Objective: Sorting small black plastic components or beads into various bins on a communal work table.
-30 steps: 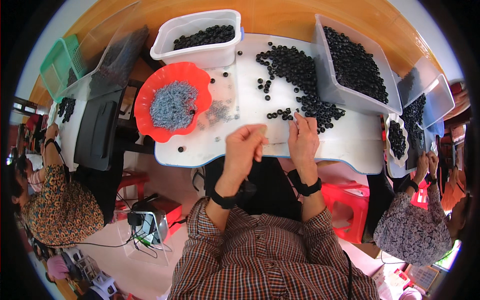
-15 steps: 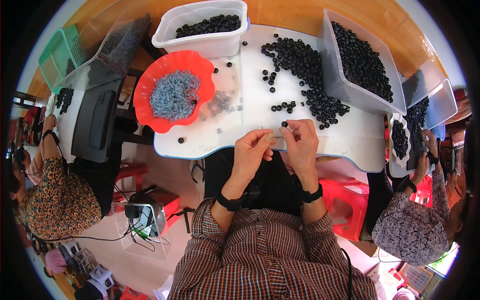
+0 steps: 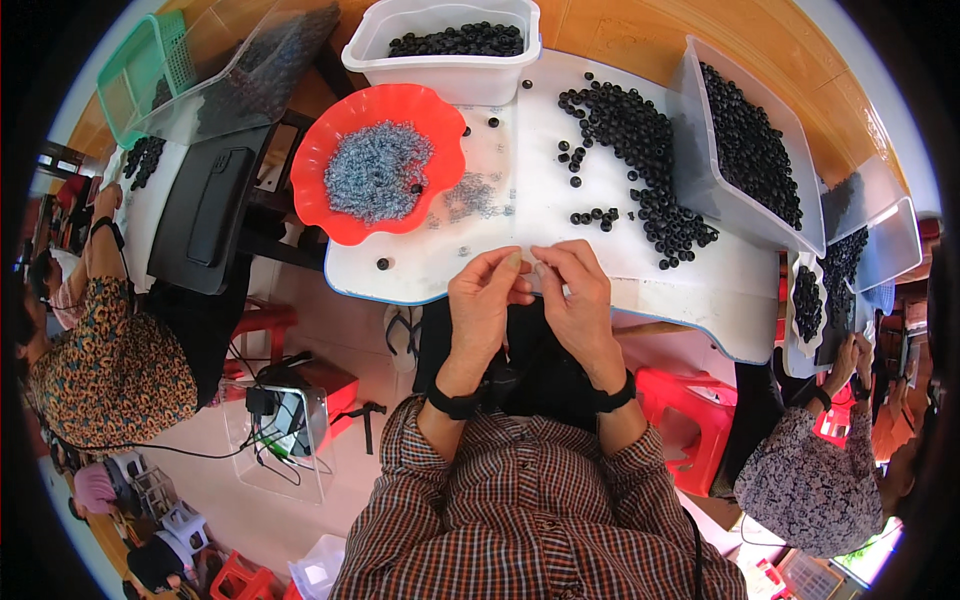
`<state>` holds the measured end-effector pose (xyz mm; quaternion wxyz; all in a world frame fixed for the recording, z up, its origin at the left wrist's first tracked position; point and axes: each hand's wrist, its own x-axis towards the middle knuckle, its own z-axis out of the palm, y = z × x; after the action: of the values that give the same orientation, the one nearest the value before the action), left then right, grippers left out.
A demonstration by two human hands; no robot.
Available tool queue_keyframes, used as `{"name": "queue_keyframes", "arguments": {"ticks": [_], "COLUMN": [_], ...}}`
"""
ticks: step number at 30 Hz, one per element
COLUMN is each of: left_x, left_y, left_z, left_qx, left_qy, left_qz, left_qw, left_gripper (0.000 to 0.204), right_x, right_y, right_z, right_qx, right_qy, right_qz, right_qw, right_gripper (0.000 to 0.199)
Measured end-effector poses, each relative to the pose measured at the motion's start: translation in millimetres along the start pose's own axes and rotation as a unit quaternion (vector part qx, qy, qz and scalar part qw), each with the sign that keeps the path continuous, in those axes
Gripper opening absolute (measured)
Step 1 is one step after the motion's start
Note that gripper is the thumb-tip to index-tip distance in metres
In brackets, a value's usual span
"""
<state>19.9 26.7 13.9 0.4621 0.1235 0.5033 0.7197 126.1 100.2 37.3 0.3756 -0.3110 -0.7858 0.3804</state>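
My left hand (image 3: 480, 305) is closed in a pinch, thumb against forefinger, over the table's front edge. Beside it my right hand (image 3: 577, 305) is also closed, its thumb and forefinger almost touching the left fingertips. Whatever the two pinches hold is hidden or too small to make out. A red wavy-rimmed bowl (image 3: 312, 165) to the left is filled with small clear, spring-like pieces (image 3: 375, 172). Small round black pieces with holes (image 3: 625, 125) lie in a loose pile beyond my right hand.
A white tub (image 3: 440, 78) and a clear bin (image 3: 700, 150), both with black pieces, stand at the back and right. Stray clear bits (image 3: 468, 197) dot the white table (image 3: 400, 270). Co-workers sit on both sides; a red stool (image 3: 685, 400) stands at my right.
My hands have come closer together. The black piece at my right fingertips half a second ago is now out of sight. The whole view has shifted slightly, moving the table items rightward.
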Motion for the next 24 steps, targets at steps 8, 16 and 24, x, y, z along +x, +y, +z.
{"name": "queue_keyframes", "arguments": {"ticks": [8,16,24], "left_x": [-2.8,-3.6,-2.1], "left_y": [6.5,4.8,4.5], "left_z": [-26.6,-39.4,-41.3], "left_qx": [-0.074,-0.128,-0.139], "left_qy": [0.020,-0.026,-0.032], "left_qz": [0.015,0.014,0.010], "left_qw": [0.997,0.991,0.990], "left_gripper": [0.027,0.026,0.027], "right_x": [37.6,44.9,49.1], "right_y": [2.6,22.7,20.0], "right_z": [40.8,63.2,65.7], "right_qx": [-0.193,-0.276,-0.268], "right_qy": [0.006,0.037,0.053], "right_qz": [-0.100,-0.093,-0.074], "right_qw": [0.976,0.956,0.959], "right_gripper": [0.032,0.026,0.010]}}
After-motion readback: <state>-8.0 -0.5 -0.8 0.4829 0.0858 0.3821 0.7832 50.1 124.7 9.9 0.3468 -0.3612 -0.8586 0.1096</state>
